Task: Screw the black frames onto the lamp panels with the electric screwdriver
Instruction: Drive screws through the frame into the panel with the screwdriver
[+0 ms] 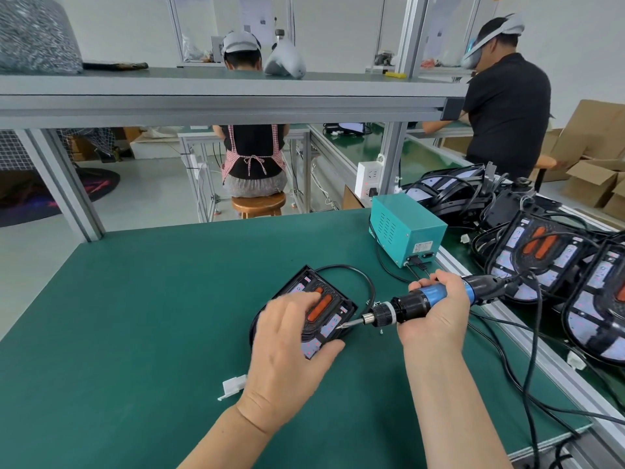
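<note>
1. The small lamp panel with its black plastic frame and orange centre strip (318, 308) lay flat on the green bench mat (152, 299), its black cable looped behind it.
2. The left hand (291, 346) pressed down on the panel's near edge – fingers spread flat, gripping nothing.
3. The right hand (436, 313) was wrapped fully around the blue-and-black electric screwdriver (419, 301), its bit tip touching the frame's right edge.
4. The panel looked light and rigid, likely to slide on the mat – best pinned by the frame's rim, away from the LED face.
5. More framed panels (541, 258) were stacked at the right.
</note>
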